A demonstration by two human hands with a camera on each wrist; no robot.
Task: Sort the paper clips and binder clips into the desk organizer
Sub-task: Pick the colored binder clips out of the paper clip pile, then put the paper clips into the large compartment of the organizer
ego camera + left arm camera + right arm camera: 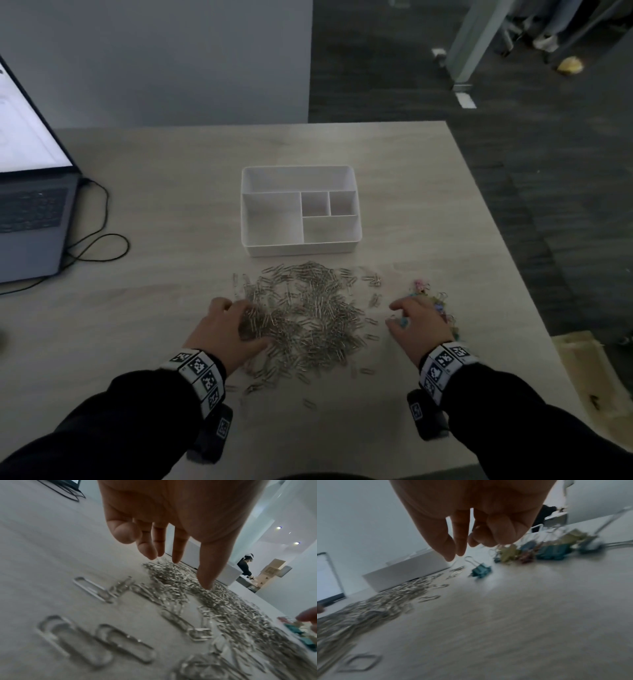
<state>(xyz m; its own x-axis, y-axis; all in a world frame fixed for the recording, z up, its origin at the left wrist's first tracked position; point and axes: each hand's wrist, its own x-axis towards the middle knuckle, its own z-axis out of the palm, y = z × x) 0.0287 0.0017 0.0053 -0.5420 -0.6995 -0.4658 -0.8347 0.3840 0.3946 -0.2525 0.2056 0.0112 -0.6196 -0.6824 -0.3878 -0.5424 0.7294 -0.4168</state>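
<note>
nothing sorted yet: desk organizer [301,245] at frame centre, every compartment bare. silver paper clips [308,318] heaped below it on the table [171,212], coloured binder clips [435,301] lower right. my left hand [227,330] grip spread on the heap; right hand [416,323] loosely curled, holding nothing.

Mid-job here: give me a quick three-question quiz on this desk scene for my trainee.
1. True or false: the desk organizer already holds clips.
2. Which hand is over the silver paper clips: A) left hand, B) right hand?
3. Fill in: the coloured binder clips lie to the ___ of the paper clips in the head view.

Key: 1 false; 2 A; 3 right.
</note>
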